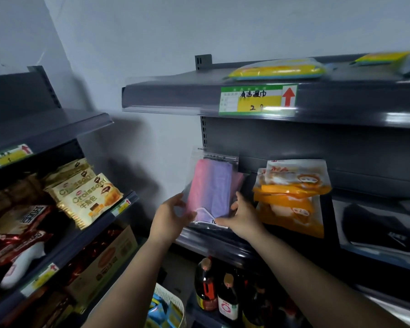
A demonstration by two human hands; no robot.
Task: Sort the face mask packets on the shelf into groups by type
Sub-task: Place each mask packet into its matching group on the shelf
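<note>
A clear packet of pink and purple face masks (212, 188) stands upright at the left end of the dark middle shelf (213, 245). My left hand (173, 216) grips its lower left edge, and my right hand (243, 217) grips its lower right edge. Just to the right lean two orange face mask packets (294, 195), one in front of the other. Farther right, a black mask packet (379, 226) lies flat on the same shelf.
Yellow wipe packs (277, 71) lie on the top shelf above a green price tag (258, 99). Croissant packets (90, 197) and red snack bags fill the left rack. Dark bottles (227, 294) stand on the lower shelf, beside a white basket (171, 304).
</note>
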